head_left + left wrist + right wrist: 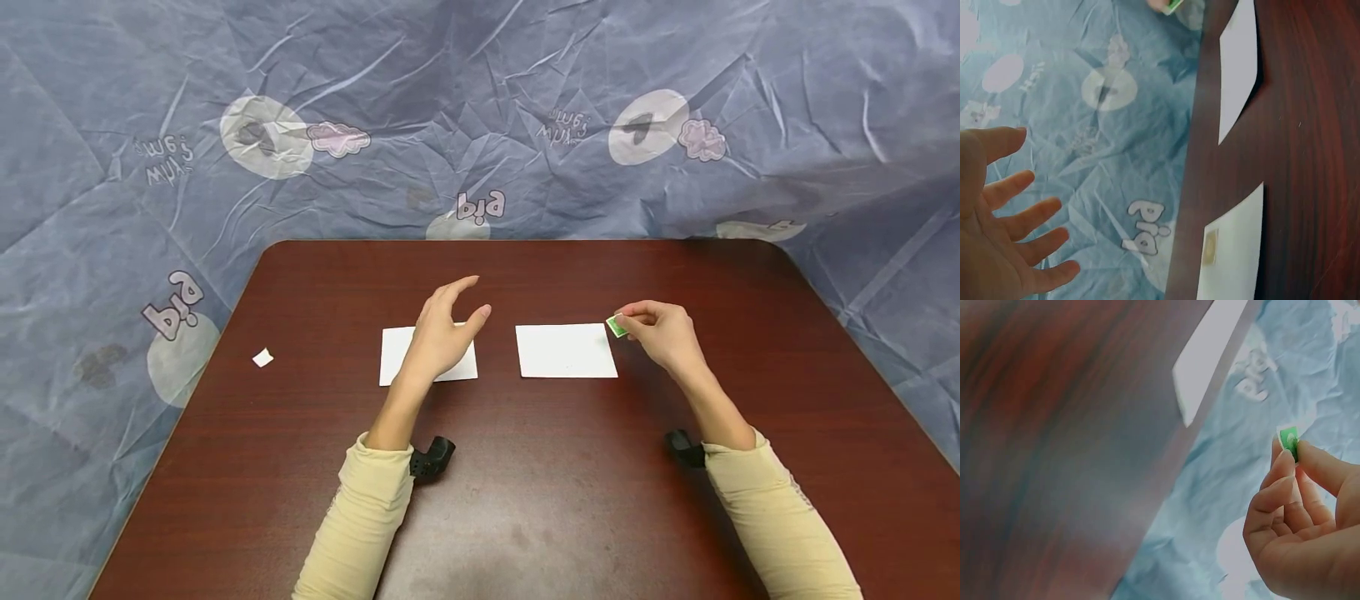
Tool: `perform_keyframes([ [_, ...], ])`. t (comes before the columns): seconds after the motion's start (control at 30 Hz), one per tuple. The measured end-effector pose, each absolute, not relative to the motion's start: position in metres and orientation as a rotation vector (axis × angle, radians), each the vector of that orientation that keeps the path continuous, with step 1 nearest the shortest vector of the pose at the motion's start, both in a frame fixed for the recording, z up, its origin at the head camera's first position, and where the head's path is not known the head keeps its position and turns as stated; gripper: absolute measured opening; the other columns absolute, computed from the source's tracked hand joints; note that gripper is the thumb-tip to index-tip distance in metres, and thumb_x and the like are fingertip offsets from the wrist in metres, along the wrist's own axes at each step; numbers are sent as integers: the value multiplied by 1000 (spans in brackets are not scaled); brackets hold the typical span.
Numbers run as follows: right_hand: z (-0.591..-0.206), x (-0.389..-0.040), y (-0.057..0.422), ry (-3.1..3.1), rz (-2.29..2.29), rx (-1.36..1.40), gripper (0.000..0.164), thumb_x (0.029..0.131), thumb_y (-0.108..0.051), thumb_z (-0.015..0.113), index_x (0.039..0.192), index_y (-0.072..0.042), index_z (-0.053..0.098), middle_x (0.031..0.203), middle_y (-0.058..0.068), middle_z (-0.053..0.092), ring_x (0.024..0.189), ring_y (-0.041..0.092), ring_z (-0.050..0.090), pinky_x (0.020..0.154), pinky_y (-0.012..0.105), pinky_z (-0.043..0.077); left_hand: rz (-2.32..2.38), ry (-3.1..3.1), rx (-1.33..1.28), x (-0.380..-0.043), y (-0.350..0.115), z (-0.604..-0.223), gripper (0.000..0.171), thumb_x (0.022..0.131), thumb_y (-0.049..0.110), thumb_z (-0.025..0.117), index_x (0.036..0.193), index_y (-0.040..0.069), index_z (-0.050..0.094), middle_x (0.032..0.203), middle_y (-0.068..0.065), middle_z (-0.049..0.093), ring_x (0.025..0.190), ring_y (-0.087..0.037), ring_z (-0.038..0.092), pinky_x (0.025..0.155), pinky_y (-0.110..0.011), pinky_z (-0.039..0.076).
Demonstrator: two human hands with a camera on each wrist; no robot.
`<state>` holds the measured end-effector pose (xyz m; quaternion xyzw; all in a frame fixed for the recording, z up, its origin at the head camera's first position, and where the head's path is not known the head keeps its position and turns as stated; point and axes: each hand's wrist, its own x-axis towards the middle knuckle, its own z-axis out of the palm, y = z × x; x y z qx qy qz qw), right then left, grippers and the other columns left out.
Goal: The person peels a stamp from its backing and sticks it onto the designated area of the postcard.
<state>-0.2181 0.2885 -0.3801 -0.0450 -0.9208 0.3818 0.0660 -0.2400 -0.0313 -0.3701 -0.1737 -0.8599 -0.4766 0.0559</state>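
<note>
White-edged green piece [617, 326], white sheets [566, 350], reddish-brown grained table [570, 467], blue patterned cloth [450, 58]

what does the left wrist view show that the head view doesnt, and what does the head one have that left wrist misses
Only the left wrist view shows the small tan rectangle on the nearer white card. Only the head view shows the small white scrap and both sleeves. Both show the left hand, both cards, and the green piece in the right hand.
</note>
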Motion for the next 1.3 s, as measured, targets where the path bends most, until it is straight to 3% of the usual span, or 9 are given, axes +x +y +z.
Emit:
perform_keyframes([
  [0.2, -373, -221, 259, -2743, 1233, -51, 18, 90, -17, 67, 99, -2, 70, 86, 13, 71, 74, 27, 66, 57, 23, 47, -1481, -2617, -612, -235, -21, -372, 45, 94, 25, 61, 136, 12, 51, 129, -10, 56, 122, -24, 48, 97, -44, 39],
  [0.43, -362, -219, 223, -2694, 1354, 58, 13, 89, -14, 69, 96, -3, 71, 82, 10, 70, 62, 16, 58, 53, 24, 46, -1516, -2673, -704, -230, -10, -375, 36, 95, 26, 60, 128, 12, 60, 117, -6, 65, 119, -21, 53, 95, -43, 41],
  [0.67, -354, -213, 192, -2616, 1467, 241, 12, 88, -11, 70, 95, -1, 71, 79, 9, 70, 59, 15, 58, 54, 25, 47, -1625, -2682, -721, -228, -2, -376, 32, 95, 29, 60, 121, 11, 65, 110, -1, 68, 107, -14, 59, 90, -40, 47],
  [0.8, -350, -210, 181, -2578, 1535, 297, 12, 87, -11, 71, 95, -1, 70, 79, 8, 70, 59, 15, 57, 54, 25, 47, -1683, -2640, -687, -227, -4, -373, 26, 95, 27, 60, 112, 10, 70, 104, -1, 69, 86, -12, 58, 83, -41, 48],
  [0.9, -349, -209, 176, -2549, 1577, 318, 11, 87, -10, 71, 94, -1, 70, 79, 8, 69, 59, 15, 57, 54, 26, 47, -1721, -2605, -653, -228, -6, -371, 22, 95, 24, 61, 106, 8, 71, 99, -2, 70, 75, -16, 53, 70, -35, 47],
  [1.03, -349, -211, 172, -2545, 1619, 311, 15, 88, -12, 70, 98, -1, 69, 80, 8, 69, 62, 19, 57, 55, 27, 47, -1744, -2575, -628, -229, -9, -370, 18, 94, 20, 63, 102, 7, 72, 98, -2, 70, 82, -19, 60, 64, -27, 45],
  [1.17, -349, -212, 169, -2577, 1642, 256, 20, 91, -20, 67, 100, -3, 69, 82, 6, 68, 70, 30, 59, 58, 29, 45, -1771, -2534, -639, -228, -12, -367, 17, 94, 17, 63, 101, 5, 72, 98, -4, 70, 90, -19, 64, 72, -28, 50],
  [1.3, -349, -213, 166, -2564, 1681, 230, 22, 93, -23, 65, 96, -2, 70, 79, 7, 65, 71, 25, 58, 58, 28, 43, -1809, -2512, -649, -227, -15, -363, 16, 93, 16, 63, 101, 4, 71, 98, -4, 69, 89, -19, 64, 75, -30, 50],
])
